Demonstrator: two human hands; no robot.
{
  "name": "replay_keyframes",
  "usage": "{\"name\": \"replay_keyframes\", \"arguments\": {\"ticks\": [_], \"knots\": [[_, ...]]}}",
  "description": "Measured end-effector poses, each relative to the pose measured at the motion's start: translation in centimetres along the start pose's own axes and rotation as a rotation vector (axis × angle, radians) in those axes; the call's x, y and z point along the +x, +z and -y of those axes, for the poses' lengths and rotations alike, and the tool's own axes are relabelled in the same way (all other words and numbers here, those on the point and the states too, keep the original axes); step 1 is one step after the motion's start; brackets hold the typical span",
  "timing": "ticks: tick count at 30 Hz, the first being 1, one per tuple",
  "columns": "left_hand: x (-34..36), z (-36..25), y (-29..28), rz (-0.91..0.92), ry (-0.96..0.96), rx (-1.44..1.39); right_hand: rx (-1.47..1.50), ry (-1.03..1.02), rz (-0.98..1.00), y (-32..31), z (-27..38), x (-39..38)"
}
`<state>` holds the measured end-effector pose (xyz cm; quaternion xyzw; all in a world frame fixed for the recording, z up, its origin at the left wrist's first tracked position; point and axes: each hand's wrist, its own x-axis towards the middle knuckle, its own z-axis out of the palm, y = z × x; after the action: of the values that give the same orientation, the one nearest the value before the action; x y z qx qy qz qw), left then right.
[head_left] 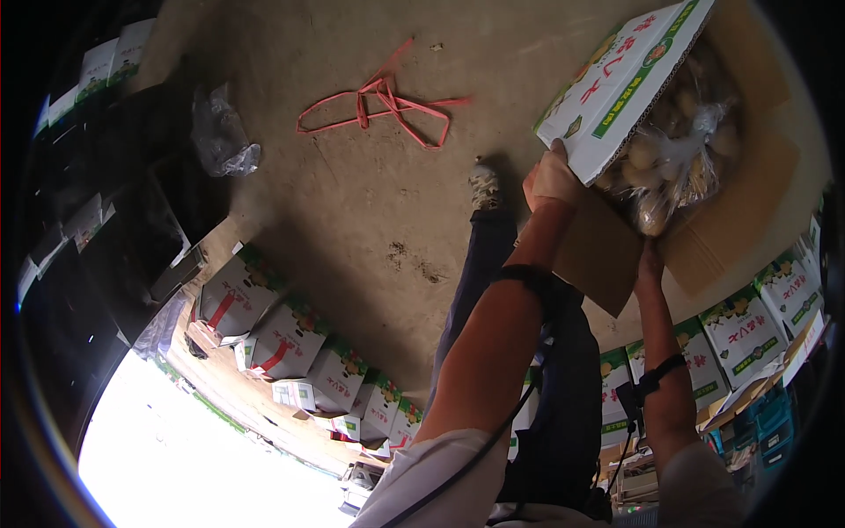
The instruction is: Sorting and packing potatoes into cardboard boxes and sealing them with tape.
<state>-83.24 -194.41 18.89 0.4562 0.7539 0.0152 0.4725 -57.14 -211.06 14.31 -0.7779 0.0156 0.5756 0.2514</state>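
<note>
At the upper right stands an open cardboard carton, its printed side white and green and its flaps brown inside. In it lies a clear plastic bag of round, tan produce that looks like potatoes. My left hand is closed on the carton's near left corner, thumb on the white panel. Lower and further right, my right hand is at the edge of a brown flap, just below the bag. It appears closed on the carton there, though its fingertips are partly hidden.
A tangled pink strap and a crumpled clear plastic bag lie on the floor. Matching cartons line the lower left; more cartons stand at the right. Dark shapes fill the left side. Blue crates sit at lower right.
</note>
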Motion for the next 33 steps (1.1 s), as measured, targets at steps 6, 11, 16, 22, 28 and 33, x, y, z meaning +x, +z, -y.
{"name": "replay_keyframes", "arguments": {"ticks": [6,11,16,22,28,33], "knots": [[-0.5,-0.7,1.9,-0.073,0.067,-0.165,-0.105,-0.145,-0.128,-4.9,-1.1,4.0],[-3.3,5.5,1.2,-0.108,0.027,-0.166,-0.209,-0.137,-0.095,-1.8,-6.0,0.6],[-6.9,9.9,0.2,0.109,-0.118,-0.295,-0.075,-0.111,0.013,-5.0,-13.5,-1.5],[-12.4,23.9,-1.8,0.018,-0.169,-0.166,0.126,0.019,0.283,4.7,-24.9,-10.4],[-14.5,24.5,-1.0,-0.009,-0.344,-0.441,-0.118,-0.152,0.206,-0.4,-28.0,-7.2],[-14.2,28.0,1.0,-0.084,-0.158,-0.382,-0.276,-0.133,-0.059,2.9,-27.6,-9.7]]}}
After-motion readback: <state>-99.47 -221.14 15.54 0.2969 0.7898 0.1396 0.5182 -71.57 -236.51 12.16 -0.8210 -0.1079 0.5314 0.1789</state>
